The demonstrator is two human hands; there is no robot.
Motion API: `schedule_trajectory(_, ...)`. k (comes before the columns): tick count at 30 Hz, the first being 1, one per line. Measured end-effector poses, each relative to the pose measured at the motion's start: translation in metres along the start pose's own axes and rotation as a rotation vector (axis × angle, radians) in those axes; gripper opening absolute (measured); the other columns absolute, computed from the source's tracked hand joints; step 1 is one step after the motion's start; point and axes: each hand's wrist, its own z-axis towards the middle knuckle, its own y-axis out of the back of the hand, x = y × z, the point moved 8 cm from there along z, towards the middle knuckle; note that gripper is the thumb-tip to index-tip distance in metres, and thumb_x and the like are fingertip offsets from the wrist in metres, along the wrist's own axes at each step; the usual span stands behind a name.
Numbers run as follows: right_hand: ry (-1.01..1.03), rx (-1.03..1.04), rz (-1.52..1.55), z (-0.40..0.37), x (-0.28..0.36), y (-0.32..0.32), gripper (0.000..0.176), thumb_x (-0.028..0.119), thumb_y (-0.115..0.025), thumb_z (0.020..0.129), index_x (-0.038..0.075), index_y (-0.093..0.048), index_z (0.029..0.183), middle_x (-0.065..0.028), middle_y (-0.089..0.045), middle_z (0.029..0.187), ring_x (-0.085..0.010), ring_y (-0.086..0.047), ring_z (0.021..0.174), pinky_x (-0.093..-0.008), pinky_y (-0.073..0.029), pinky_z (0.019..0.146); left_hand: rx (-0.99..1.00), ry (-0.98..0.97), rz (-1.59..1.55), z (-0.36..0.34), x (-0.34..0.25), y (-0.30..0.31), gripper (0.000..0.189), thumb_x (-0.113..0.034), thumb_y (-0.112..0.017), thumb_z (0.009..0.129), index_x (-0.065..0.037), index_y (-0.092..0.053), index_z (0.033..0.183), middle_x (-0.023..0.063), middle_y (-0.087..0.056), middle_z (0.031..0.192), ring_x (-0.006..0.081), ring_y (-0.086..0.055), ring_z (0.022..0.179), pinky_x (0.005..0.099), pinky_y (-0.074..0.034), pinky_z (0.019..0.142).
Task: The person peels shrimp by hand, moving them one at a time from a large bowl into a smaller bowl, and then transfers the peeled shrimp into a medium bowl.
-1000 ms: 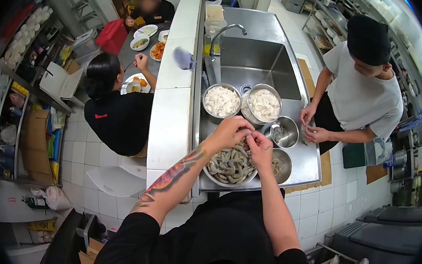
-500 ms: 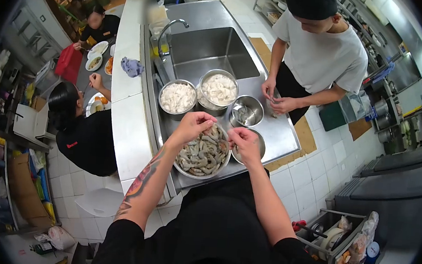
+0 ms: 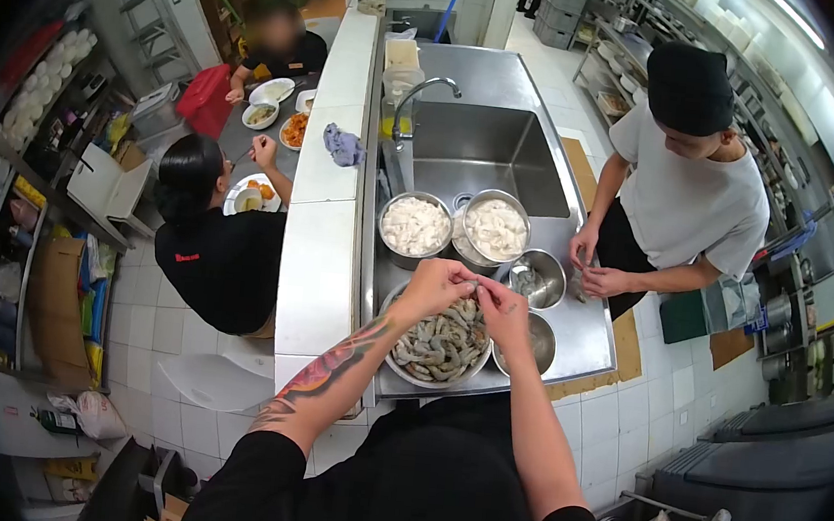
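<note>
My left hand (image 3: 439, 287) and my right hand (image 3: 502, 313) meet above a large steel bowl (image 3: 461, 383) heaped with raw grey shrimp (image 3: 440, 342). Fingertips of both are pinched together on a single shrimp (image 3: 472, 287), mostly covered by the fingers. Just beyond my hands stand steel pots of pale peeled shrimp (image 3: 415, 226), one of them (image 3: 496, 230) resting on another container. To the right, a steel bowl (image 3: 552, 284) has a few grey shrimp in it. Closer to me is another steel bowl (image 3: 538, 349), partly hidden by my right hand.
A sink (image 3: 481, 157) with a curved faucet (image 3: 432, 85) lies beyond the pots. Across the steel counter's right edge, a co-worker (image 3: 687, 175) handles something small. Left of the tiled ledge (image 3: 317, 272), with a purple cloth (image 3: 344, 145), two people sit at plates of food.
My hands, apart over the bowl before, have come together at the fingertips. The camera view has turned, so the counter and people appear farther right.
</note>
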Motion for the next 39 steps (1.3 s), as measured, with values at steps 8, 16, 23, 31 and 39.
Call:
schedule_trajectory(8, 0.054, -0.001, -0.054, 0.003, 0.023, -0.019, 0.025, 0.009, -0.065, 0.096, -0.004, -0.071, 0.117, -0.0114, -0.078, 0.091, -0.0119, -0.073, 0.082, -0.0281, -0.057, 0.072, -0.092, -0.026, -0.036, -0.002, -0.005, 0.012, 0.021, -0.006, -0.073, 0.089, 0.008, -0.072, 0.105, 0.0116, -0.076, 0.088, 0.0136, -0.073, 0.079, 0.0281, -0.059, 0.07)
schedule_trajectory(16, -0.05, -0.056, 0.052, 0.0, 0.005, -0.013, 0.024, 0.01, -0.063, 0.096, -0.005, -0.071, 0.114, -0.013, -0.076, 0.085, -0.0157, -0.073, 0.076, -0.0305, -0.058, 0.069, -0.116, -0.083, 0.004, -0.002, -0.003, 0.008, 0.023, -0.009, -0.074, 0.086, 0.006, -0.075, 0.104, 0.0133, -0.077, 0.083, 0.0137, -0.072, 0.072, 0.0286, -0.058, 0.067)
schedule_trajectory(23, -0.229, 0.051, 0.675, -0.001, 0.001, -0.005, 0.025, 0.013, -0.058, 0.103, -0.004, -0.068, 0.119, -0.0102, -0.075, 0.096, -0.0153, -0.073, 0.081, -0.0289, -0.061, 0.074, 0.066, 0.047, -0.43, 0.006, 0.001, -0.002, 0.028, -0.005, -0.068, 0.096, 0.005, -0.068, 0.122, 0.0102, -0.075, 0.099, 0.0119, -0.07, 0.082, 0.0265, -0.059, 0.075)
schedule_trajectory(31, 0.187, -0.082, -0.163, -0.003, 0.046, 0.005, 0.022, 0.008, -0.065, 0.094, -0.001, -0.071, 0.114, -0.0154, -0.075, 0.084, -0.0147, -0.073, 0.075, -0.0311, -0.057, 0.067, -0.043, -0.024, -0.135, 0.001, -0.007, 0.0, 0.022, -0.009, -0.072, 0.093, 0.004, -0.074, 0.11, 0.0074, -0.076, 0.089, 0.009, -0.069, 0.074, 0.024, -0.057, 0.068)
schedule_trajectory(39, -0.245, 0.019, 0.5, 0.004, -0.014, -0.008, 0.024, 0.01, -0.066, 0.093, -0.006, -0.071, 0.11, -0.0096, -0.075, 0.085, -0.0133, -0.073, 0.07, -0.0287, -0.057, 0.064, 0.025, -0.031, -0.195, 0.001, -0.005, 0.003, 0.023, -0.008, -0.071, 0.094, 0.004, -0.073, 0.114, 0.0073, -0.076, 0.092, 0.0096, -0.069, 0.077, 0.0247, -0.057, 0.069)
